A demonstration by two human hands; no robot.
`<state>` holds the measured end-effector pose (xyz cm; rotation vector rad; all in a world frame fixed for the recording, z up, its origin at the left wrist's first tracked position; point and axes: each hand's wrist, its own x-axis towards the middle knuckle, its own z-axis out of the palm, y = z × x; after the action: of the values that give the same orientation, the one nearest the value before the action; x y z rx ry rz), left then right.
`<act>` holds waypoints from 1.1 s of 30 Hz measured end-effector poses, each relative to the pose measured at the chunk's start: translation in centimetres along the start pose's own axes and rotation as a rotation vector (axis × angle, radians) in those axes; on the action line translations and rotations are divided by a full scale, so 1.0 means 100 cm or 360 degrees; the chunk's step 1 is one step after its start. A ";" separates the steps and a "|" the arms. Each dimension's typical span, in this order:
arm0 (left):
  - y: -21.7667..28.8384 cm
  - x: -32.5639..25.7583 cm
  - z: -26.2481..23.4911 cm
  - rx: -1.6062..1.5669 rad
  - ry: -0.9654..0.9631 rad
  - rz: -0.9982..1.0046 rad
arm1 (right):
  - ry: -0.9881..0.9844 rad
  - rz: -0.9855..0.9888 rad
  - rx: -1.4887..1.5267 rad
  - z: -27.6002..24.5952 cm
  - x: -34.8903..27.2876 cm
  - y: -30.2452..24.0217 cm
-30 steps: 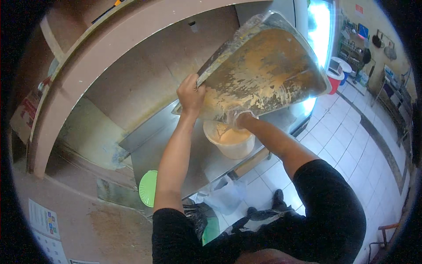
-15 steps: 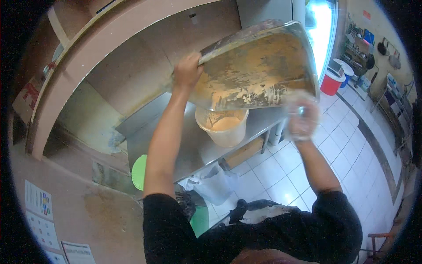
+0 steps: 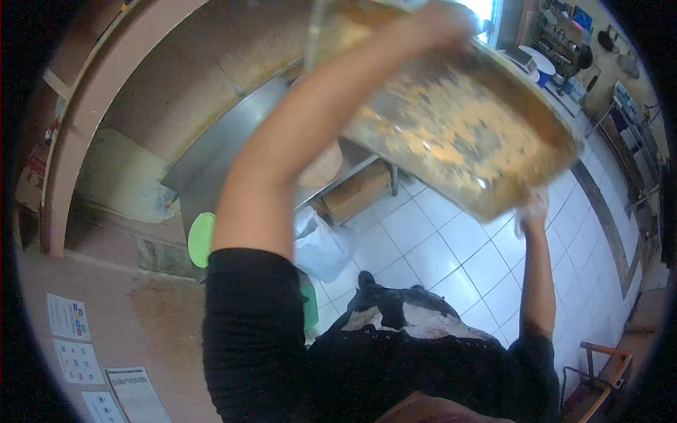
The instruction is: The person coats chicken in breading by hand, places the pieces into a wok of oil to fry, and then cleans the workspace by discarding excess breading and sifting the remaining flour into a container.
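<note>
The left hand (image 3: pixel 444 25) is closed over the far upper rim of a large rectangular metal tray smeared with yellow-orange batter (image 3: pixel 458 134). The right hand (image 3: pixel 530 208), seemingly in a thin clear glove, presses up against the tray's near right edge, though its grip is hard to make out. Held from both ends, the tray stays raised and tilted, probably so the residue slides down. Below and to the left, partly hidden behind the left forearm, a pale round tub (image 3: pixel 321 166) sits on the steel worktable (image 3: pixel 218 158), above the white-tiled floor (image 3: pixel 451 254).
</note>
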<state>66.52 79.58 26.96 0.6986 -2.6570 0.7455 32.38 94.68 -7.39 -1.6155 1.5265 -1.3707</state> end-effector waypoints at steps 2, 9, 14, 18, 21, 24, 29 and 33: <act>0.068 0.003 0.035 -0.0523 0.0272 -0.0073 | -0.0032 0.0385 0.0400 -0.037 -0.055 0.021; 0.169 -0.194 0.071 -0.1110 0.1048 -0.1131 | 0.0350 0.1808 0.0802 -0.124 -0.267 0.160; 0.295 -0.462 0.108 -0.0855 0.1358 -0.3075 | 0.0062 0.1884 0.1074 -0.054 -0.276 0.177; 0.392 -0.553 0.056 -0.0852 0.1231 -0.3426 | -0.0329 0.2258 0.1191 0.055 -0.247 0.195; 0.410 -0.566 0.028 -0.0682 0.1334 -0.3625 | -0.0623 0.2487 0.0709 0.184 -0.212 0.236; 0.391 -0.556 0.017 -0.0560 0.1455 -0.3755 | -0.0943 0.2373 0.0862 0.320 -0.171 0.240; 0.303 -0.527 0.018 -0.0682 0.1697 -0.3875 | -0.1145 0.2081 0.0301 0.518 -0.111 0.162; 0.214 -0.553 0.063 -0.0889 0.1820 -0.3708 | -0.1056 0.1995 0.0156 0.596 -0.058 0.181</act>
<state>100.80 112.73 -8.86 1.5791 -0.0159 -0.3348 79.54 80.64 -46.04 -0.6048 1.4956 -0.1714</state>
